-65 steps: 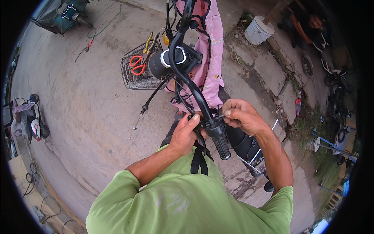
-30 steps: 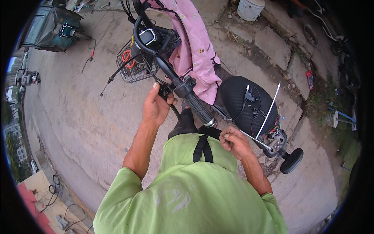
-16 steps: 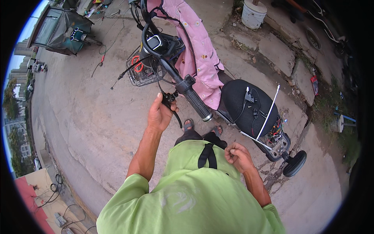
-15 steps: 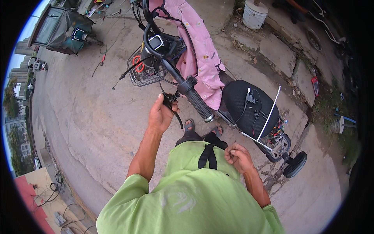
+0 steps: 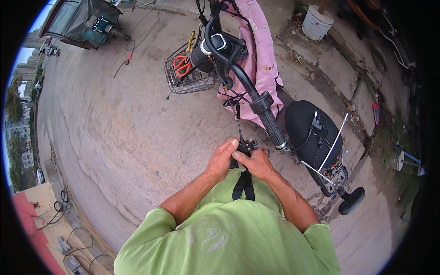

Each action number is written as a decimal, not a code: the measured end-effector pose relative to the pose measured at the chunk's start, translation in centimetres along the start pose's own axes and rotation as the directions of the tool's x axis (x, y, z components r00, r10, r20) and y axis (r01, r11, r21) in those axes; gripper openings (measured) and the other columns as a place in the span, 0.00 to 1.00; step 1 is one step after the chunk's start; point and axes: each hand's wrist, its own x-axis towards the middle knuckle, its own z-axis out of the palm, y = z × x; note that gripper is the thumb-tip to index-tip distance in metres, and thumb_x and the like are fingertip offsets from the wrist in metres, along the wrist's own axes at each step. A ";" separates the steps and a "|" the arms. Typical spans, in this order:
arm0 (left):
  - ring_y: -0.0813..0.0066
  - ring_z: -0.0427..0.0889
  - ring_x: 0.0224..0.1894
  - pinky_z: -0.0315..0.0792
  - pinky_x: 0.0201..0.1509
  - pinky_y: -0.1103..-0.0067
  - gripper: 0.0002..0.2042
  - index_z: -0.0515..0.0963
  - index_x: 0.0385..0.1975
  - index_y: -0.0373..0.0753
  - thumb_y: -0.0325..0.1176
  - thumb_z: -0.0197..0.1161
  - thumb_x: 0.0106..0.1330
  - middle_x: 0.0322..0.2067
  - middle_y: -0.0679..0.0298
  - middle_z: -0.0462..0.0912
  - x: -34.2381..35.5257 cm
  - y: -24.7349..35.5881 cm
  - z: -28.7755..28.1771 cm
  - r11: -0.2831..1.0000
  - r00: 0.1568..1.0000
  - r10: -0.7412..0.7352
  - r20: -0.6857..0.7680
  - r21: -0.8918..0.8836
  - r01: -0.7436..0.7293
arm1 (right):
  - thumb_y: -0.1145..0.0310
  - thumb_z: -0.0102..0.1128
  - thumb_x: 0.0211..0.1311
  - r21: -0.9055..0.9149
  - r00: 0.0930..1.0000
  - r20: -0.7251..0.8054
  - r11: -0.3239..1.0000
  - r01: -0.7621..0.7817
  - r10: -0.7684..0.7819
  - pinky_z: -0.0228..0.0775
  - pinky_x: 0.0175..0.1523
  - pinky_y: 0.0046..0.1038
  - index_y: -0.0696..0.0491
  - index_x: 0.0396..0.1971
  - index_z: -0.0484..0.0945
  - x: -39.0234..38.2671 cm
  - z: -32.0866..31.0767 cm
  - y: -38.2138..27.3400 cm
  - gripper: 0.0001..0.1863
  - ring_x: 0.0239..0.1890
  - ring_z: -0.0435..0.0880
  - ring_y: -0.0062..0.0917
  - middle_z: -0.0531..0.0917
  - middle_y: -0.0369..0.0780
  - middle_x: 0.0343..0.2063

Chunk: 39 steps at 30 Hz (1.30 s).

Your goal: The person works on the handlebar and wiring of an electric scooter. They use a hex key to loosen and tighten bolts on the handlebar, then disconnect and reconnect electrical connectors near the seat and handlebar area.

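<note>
Close in front of my green shirt, both hands hold a black brake lever [image 5: 247, 145] with its clamp bracket. My left hand [image 5: 222, 159] pinches its left side, and my right hand [image 5: 257, 164] is closed around its right side, the thumbs near each other. A black cable [image 5: 238, 123] runs up from the lever toward the handlebar [image 5: 240, 78] of an electric bike. The lever is apart from the handlebar's rubber grip [image 5: 274, 130], which lies beyond my right hand. My fingertips are partly hidden behind the part.
A wire basket [image 5: 195, 86] on the bike carries orange-handled scissors [image 5: 182, 67] and yellow-handled pliers [image 5: 190, 42]. Small cabled parts [image 5: 317, 123] and a thin white rod [image 5: 333, 142] lie on the black seat [image 5: 302, 135]. A pink cover [image 5: 266, 50] drapes the bike's front.
My left hand has brought the brake lever down and right, toward my belly. My right hand has moved up and left and now grips it too. The bike appears farther right in the picture.
</note>
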 end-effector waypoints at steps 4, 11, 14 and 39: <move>0.65 0.80 0.55 0.71 0.63 0.68 0.22 0.76 0.57 0.31 0.46 0.54 0.78 0.52 0.55 0.83 0.8 2.2 -1.9 1.000 0.994 -0.029 0.102 0.005 0.028 | 0.43 0.66 0.62 -0.141 1.000 0.019 0.990 -0.022 0.025 0.72 0.38 0.35 0.60 0.34 0.84 0.5 -0.1 2.0 0.29 0.29 0.79 0.26 0.81 0.41 0.23; 0.65 0.83 0.49 0.76 0.55 0.68 0.19 0.75 0.55 0.34 0.43 0.58 0.75 0.47 0.55 0.83 4.5 6.9 -2.6 0.999 0.976 0.008 0.217 -0.045 0.002 | 0.46 0.69 0.58 -0.617 0.999 -0.016 0.785 -0.045 0.046 0.74 0.40 0.45 0.61 0.30 0.84 -4.2 -3.2 3.7 0.28 0.34 0.84 0.52 0.84 0.54 0.26; 0.65 0.83 0.47 0.77 0.52 0.68 0.16 0.77 0.51 0.35 0.42 0.59 0.76 0.45 0.56 0.84 6.0 7.8 -2.3 0.999 0.980 -0.052 0.190 -0.006 0.054 | 0.46 0.69 0.59 -0.537 0.997 -0.060 0.844 0.011 -0.051 0.75 0.40 0.46 0.62 0.27 0.84 -6.9 -2.3 4.0 0.28 0.36 0.85 0.52 0.84 0.56 0.27; 0.72 0.83 0.35 0.79 0.39 0.73 0.09 0.79 0.44 0.37 0.35 0.59 0.75 0.34 0.63 0.84 11.2 11.8 -7.4 0.996 0.993 -0.053 0.103 0.076 0.045 | 0.50 0.71 0.58 -0.472 0.953 -0.301 0.867 -0.159 0.011 0.76 0.40 0.41 0.59 0.34 0.86 -10.6 3.5 4.5 0.22 0.33 0.85 0.46 0.84 0.49 0.28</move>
